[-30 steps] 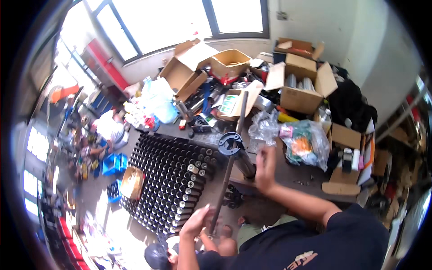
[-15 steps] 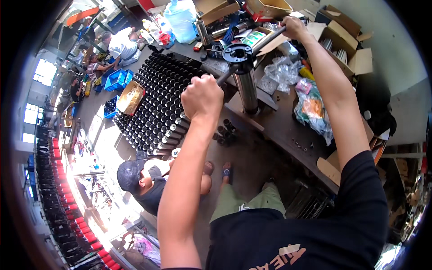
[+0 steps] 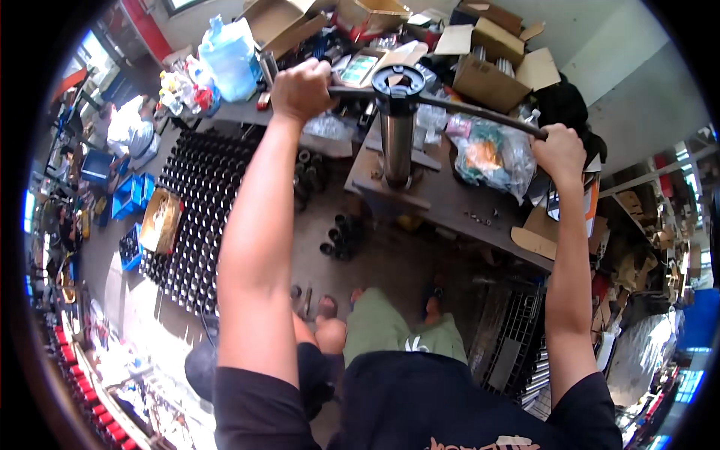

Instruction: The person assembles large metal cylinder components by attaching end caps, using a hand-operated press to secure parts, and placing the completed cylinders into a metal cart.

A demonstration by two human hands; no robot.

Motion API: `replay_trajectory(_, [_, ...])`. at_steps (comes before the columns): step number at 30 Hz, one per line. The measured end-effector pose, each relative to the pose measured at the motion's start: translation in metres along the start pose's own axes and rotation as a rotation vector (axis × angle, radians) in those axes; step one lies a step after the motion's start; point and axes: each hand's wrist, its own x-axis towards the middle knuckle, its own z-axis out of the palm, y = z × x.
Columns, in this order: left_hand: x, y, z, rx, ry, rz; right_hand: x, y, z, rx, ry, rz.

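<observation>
My left hand (image 3: 301, 91) is closed round the left end of a long dark metal bar (image 3: 487, 112). Round its other end my right hand (image 3: 560, 156) is closed too, nearer to me. Between them the bar meets a black round head with holes (image 3: 399, 84), which sits on top of an upright shiny metal cylinder (image 3: 396, 146). That cylinder stands at the edge of a dark workbench (image 3: 465, 206), its foot on a plate. Both arms are stretched out, and the fists hide the bar's ends.
Plastic bags (image 3: 495, 161), open cardboard boxes (image 3: 495, 67) and a blue translucent jug (image 3: 227, 60) crowd the bench. Rows of black cylinders (image 3: 199, 195) cover the floor at left, near blue crates (image 3: 133, 193). A person in a dark cap (image 3: 201, 371) sits close to my left arm.
The bar has swung clockwise around the cylinder: my left hand moved away from me, my right hand nearer. Both keep their grip. The whole view has shifted too.
</observation>
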Motion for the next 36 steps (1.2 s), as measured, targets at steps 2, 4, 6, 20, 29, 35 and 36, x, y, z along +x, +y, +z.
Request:
replay_trajectory(2, [-0.002,0.001,0.001,-0.016,0.054,0.001,-0.011,-0.007,-0.008,0.049,-0.05,0.07])
replay_trajectory(4, [-0.002,0.001,-0.003,-0.069,0.113,0.053,-0.011,-0.012,-0.017,0.065,-0.032,0.114])
replay_trajectory(6, [0.001,-0.007,0.006,-0.097,0.101,0.072,-0.019,-0.012,-0.019,0.049,-0.028,0.146])
replay_trajectory(20, [0.061,-0.026,0.055,-0.355,0.101,0.437,-0.16,-0.061,-0.074,-0.005,0.013,0.28])
replay_trajectory(29, [-0.044,0.078,-0.026,-0.255,0.225,0.373,-0.133,-0.024,-0.019,0.524,-0.136,0.207])
replay_trajectory(35, [0.02,0.176,0.012,0.482,-0.686,0.772,-0.1,0.023,-0.007,0.69,-0.017,0.091])
replay_trajectory(36, [0.038,0.193,0.015,0.679,-1.011,0.702,-0.097,0.048,-0.009,0.647,-0.01,0.123])
